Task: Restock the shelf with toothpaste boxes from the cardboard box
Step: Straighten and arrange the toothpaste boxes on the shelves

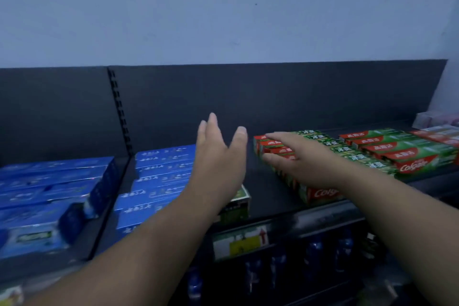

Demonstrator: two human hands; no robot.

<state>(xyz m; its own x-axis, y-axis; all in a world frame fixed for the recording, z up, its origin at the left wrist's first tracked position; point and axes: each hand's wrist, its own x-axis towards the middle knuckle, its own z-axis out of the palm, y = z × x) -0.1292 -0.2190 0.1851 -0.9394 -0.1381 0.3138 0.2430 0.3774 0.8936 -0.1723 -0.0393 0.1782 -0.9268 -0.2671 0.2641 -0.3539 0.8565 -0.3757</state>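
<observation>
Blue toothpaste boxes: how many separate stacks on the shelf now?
2. The left blue stack sits far left, beyond the slotted upright; the right blue stack lies just right of it, partly hidden behind the left forearm.

A pale bluish wall [223,7] fills the upper half under dim, even light (one small dark speck [256,4] marks it). Below it rises the dark back panel [273,97] of the shelf [263,181], with a slotted upright strip [119,112] standing left of centre.
</observation>
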